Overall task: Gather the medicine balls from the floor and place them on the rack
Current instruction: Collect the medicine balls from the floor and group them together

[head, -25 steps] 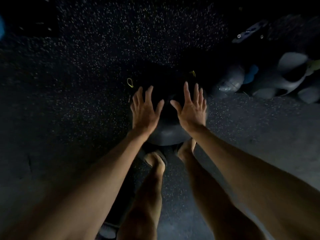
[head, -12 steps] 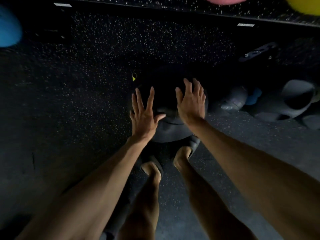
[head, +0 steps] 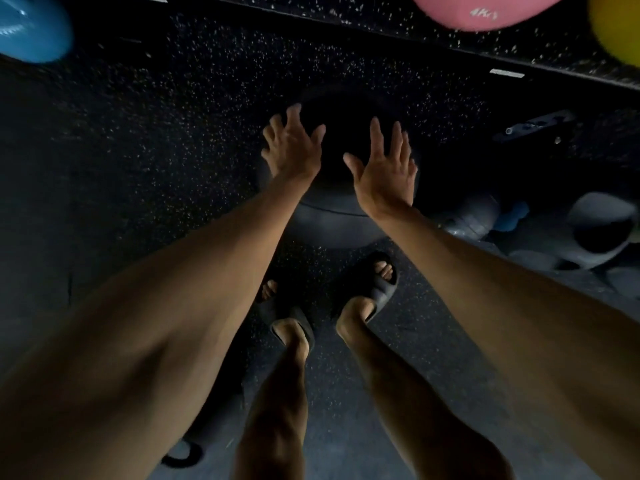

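- Head view: a dark rubber floor (head: 145,140) flecked with pale specks fills the picture. The light is dim. A raised dark edge (head: 433,36) crosses it at 12 to 2 o'clock.
- The black medicine ball (head: 341,223) lies on the floor at the centre, just ahead of the person's sandals (head: 379,289).
- The left hand (head: 291,150) reaches over the ball's 10 o'clock side and the right hand (head: 384,171) over its 2 o'clock side. Both have fingers spread wide and grip nothing; contact cannot be told.
- Compared with half a second ago, the hands are wider apart and farther over the ball, and the left one has left its near face.
- A blue ball (head: 31,26) shows at 10 o'clock, a pink ball (head: 485,8) at 1 o'clock and a yellow ball (head: 620,26) at 2 o'clock.
- Grey kettlebells (head: 595,230) crowd the floor at 3 o'clock, near the medicine ball.
- The forearms and hands hide much of its top.
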